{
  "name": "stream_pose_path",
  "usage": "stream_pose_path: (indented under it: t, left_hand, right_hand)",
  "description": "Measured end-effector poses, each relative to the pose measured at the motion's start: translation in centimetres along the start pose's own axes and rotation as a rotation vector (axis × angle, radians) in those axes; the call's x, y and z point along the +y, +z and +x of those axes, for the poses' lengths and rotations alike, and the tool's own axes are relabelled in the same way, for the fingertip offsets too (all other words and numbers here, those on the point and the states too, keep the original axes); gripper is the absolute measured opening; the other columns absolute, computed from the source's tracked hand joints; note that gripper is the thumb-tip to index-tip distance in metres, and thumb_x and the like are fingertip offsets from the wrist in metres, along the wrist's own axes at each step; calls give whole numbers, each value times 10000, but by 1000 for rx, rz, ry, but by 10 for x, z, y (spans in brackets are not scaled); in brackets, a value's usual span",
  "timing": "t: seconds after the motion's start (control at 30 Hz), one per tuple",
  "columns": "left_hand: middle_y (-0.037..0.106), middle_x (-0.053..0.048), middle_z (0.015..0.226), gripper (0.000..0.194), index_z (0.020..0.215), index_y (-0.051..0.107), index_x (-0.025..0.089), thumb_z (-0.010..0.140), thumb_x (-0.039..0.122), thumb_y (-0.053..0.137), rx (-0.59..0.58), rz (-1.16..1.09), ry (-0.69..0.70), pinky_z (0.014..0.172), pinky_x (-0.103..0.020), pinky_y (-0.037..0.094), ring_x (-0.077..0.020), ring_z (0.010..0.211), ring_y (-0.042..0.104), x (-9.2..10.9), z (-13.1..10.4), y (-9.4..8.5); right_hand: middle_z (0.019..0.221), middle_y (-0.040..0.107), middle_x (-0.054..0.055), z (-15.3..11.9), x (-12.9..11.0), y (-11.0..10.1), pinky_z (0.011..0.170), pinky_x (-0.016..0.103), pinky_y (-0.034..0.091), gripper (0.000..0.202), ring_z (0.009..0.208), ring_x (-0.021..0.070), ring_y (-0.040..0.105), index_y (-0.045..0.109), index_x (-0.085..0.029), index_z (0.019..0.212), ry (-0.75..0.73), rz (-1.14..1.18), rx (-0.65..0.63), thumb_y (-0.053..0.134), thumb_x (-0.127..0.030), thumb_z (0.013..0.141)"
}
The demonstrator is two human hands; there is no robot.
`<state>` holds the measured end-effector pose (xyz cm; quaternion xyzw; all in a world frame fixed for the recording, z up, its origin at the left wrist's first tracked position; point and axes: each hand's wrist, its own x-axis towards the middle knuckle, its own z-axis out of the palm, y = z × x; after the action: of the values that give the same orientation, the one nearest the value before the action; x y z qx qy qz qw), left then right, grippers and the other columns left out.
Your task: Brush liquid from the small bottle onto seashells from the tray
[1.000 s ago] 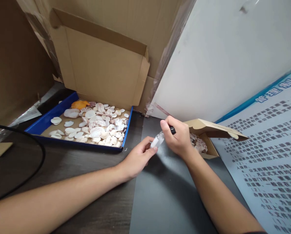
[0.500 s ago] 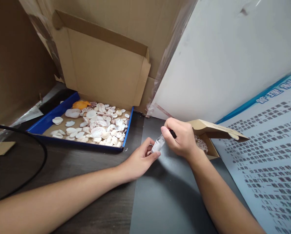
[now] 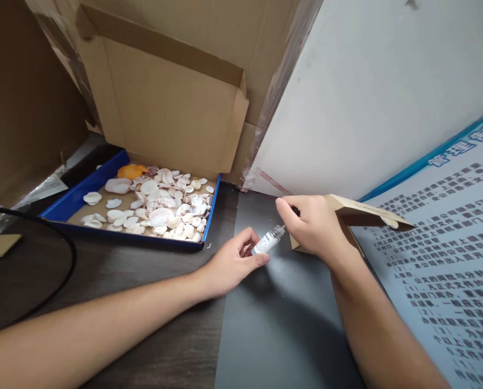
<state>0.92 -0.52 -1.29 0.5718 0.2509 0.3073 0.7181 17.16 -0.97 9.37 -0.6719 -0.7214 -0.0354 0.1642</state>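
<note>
- The small clear bottle with a white label (image 3: 267,242) hung tilted above the flat grey sheet (image 3: 253,335), just inside the sheet's left edge, toward its far end.
- The left hand (image 3: 235,262) held the bottle in a narrow pinch, thumb below and bent fingers above, its neck pointing at the other hand.
- The right hand (image 3: 312,221) was curled nearly into a fist; a small black cap-like piece (image 3: 295,210) showed between its fingers, mostly hidden.
- Done, as far as could be judged: the bottle's neck was bare of black, so the cap seemed off. Whether the neck tip touched the right fingers could not be told.
- Left undone: bottle and cap were apart, and neither had been set down.
- White and brown-patterned seashells (image 3: 160,202) lay loose in the blue-walled cardboard tray (image 3: 77,197), to the left on the dark wood-grain tabletop (image 3: 185,351); neither hand touched them.
- The small tan cardboard box (image 3: 361,207) stood with its lid raised near the sheet's far right corner, partly behind the right hand; its contents were hidden.
</note>
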Motion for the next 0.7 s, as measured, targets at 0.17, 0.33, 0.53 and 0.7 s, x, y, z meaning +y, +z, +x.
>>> stream_pose_path:
  t: [0.17, 0.33, 0.53, 0.7]
  left_hand:
    - [407, 67, 694, 276, 881, 497, 188, 821, 405, 656, -38, 12, -6, 591, -248, 250, -105, 639, 340, 2, -2, 0]
    - [419, 52, 735, 276, 909, 524, 175, 854, 430, 612, -70, 25, 5, 600, -254, 254, -109, 657, 339, 4, -2, 0]
    - [410, 39, 757, 266, 885, 501, 177, 896, 438, 545, -102, 112, 34, 611, -263, 285, -122, 676, 342, 3, -4, 0]
    - [400, 28, 788, 225, 846, 456, 187, 911, 397, 504, -116, 145, 69, 645, -272, 308, -130, 711, 347, 4, -5, 1]
  right_hand:
    - [514, 242, -54, 4, 16, -1, 478, 284, 180, 455, 490, 108, 239, 233, -226, 563, 128, 256, -249, 423, -409, 934]
    - [528, 283, -60, 8, 28, 6, 472, 260, 242, 449, 488, 107, 279, 333, -227, 569, 130, 589, -371, 450, -457, 937]
    - [525, 330, -53, 12, 23, 13, 492, 259, 305, 423, 472, 109, 324, 353, -225, 561, 105, 785, -437, 424, -390, 943]
    - [528, 338, -52, 12, 17, 21, 513, 260, 321, 431, 487, 110, 328, 352, -225, 563, 131, 867, -415, 412, -413, 947]
